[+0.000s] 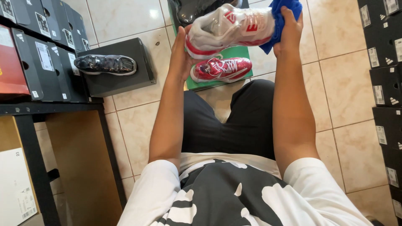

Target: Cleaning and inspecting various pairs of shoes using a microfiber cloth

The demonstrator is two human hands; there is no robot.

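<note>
Wiping is in hand: white-and-red shoe [228, 29] is gripped by left hand [181, 54]; blue cloth [280, 19] is squeezed by right hand [289, 35]. More rubbing seems needed next.

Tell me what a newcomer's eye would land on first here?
The white-and-red shoe held up at top centre, left hand under it, right hand pressing a blue cloth against its end. Below it, a glittery red shoe lies on a green box. At left, a dark shoe rests on a black box.
</note>
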